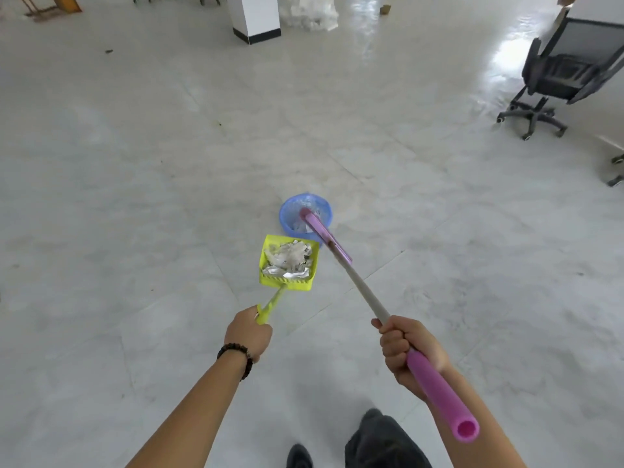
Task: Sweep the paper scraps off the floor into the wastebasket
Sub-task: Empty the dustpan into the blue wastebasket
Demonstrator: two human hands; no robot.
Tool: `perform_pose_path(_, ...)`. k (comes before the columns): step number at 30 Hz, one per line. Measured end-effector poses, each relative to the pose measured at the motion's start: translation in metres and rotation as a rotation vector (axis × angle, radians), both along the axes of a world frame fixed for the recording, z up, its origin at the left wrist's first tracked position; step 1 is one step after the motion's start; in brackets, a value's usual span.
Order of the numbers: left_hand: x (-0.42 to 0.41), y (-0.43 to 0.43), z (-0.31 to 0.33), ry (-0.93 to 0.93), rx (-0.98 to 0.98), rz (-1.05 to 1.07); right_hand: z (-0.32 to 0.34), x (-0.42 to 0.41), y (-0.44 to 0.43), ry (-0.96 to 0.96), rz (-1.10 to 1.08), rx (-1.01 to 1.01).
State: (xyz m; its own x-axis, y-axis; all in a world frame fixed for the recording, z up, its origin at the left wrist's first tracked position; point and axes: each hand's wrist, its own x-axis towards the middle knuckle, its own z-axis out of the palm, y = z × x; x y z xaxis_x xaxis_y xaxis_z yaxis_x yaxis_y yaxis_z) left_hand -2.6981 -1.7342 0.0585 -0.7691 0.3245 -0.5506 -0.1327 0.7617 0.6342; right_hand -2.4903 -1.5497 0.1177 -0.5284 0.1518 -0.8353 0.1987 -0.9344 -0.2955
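Observation:
A yellow-green dustpan (270, 280) hangs in front of me with a heap of crumpled paper scraps (287, 260) in it. My left hand (248, 334) grips its thin handle. Just beyond the pan stands a blue wastebasket (287, 211) with some white scraps inside. My right hand (410, 349) is closed around the broom handle (366, 295), grey in the middle and pink at the near end. The pink broom head (320, 231) lies over the basket's rim and right side.
The floor is pale glossy tile. A black office chair (560, 79) stands at the far right. A white pillar (255, 16) and a pile of clear plastic (312, 11) are at the back. My dark shoe (299, 456) and trouser leg (385, 440) show at the bottom.

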Motion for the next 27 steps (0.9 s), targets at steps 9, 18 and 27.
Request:
perform_pose_path(9,-0.103,0.142,0.009,0.287,-0.123,-0.143,-0.013,-0.094,0.166,-0.024,-0.001,0.009)
perform_pose_path(18,-0.163,0.248,0.016,0.489,-0.599,-0.575,-0.041,-0.183,0.261,-0.228,0.184,0.159)
perform_pose_path(27,-0.201,0.249,-0.03,0.293,-0.604,-0.656,-0.053,-0.205,0.247,-0.275,0.11,0.019)
